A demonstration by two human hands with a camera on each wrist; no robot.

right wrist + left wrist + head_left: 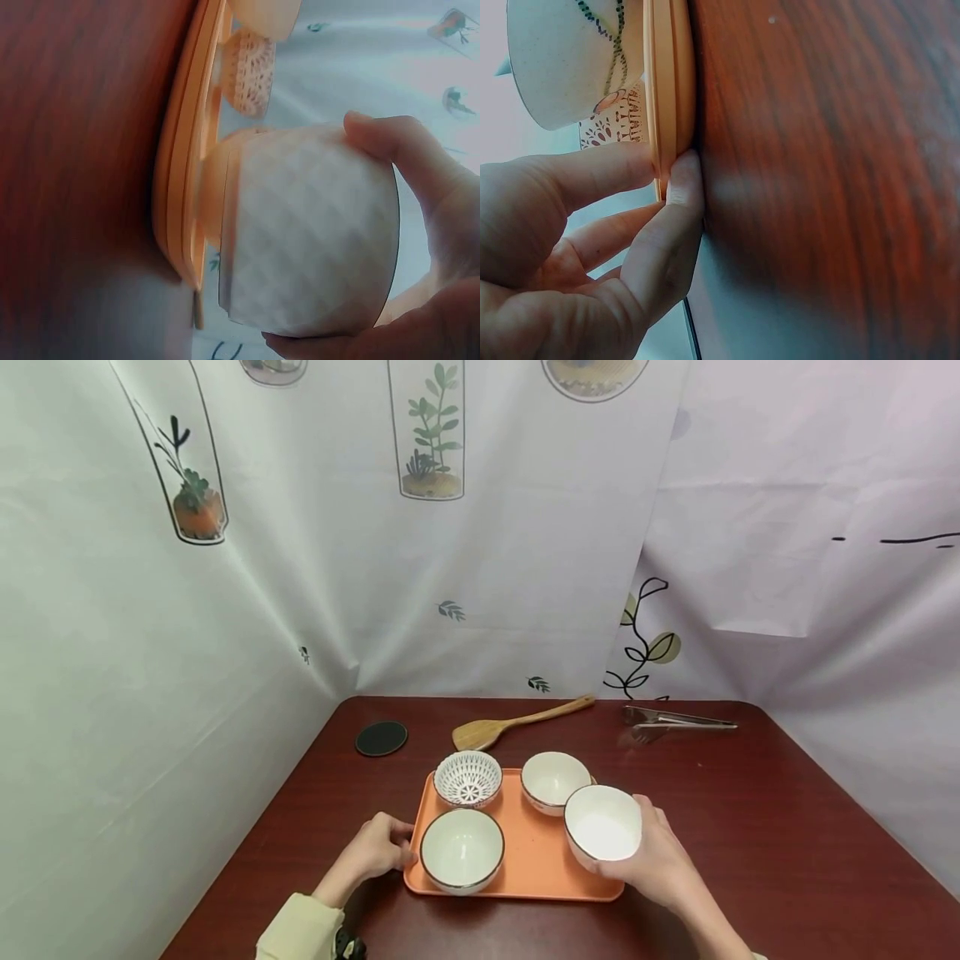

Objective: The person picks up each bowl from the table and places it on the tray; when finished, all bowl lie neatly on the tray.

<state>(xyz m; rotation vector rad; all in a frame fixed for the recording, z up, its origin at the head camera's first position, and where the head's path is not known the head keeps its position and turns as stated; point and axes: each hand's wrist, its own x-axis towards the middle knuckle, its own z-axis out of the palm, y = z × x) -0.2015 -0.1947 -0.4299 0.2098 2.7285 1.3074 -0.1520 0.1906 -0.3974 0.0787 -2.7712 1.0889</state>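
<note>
A white bowl (592,852) with a quilted outer wall (315,232) is gripped by my right hand (663,864), thumb and fingers on opposite sides. In the right wrist view its base is a little above the orange tray (528,860). My left hand (381,847) pinches the tray's left edge, seen close up in the left wrist view (675,97). On the tray, a dark-rimmed bowl (462,852) stands front left and a patterned bowl (468,778) back left. Another white bowl (555,779) stands back right, partly hidden by the held one.
Behind the tray lies a wooden spatula (517,723). A dark round coaster (381,738) is at the back left of the red-brown table (772,827), and metal tongs (675,722) lie at the back right. Printed cloth (510,568) hangs behind and beside the table.
</note>
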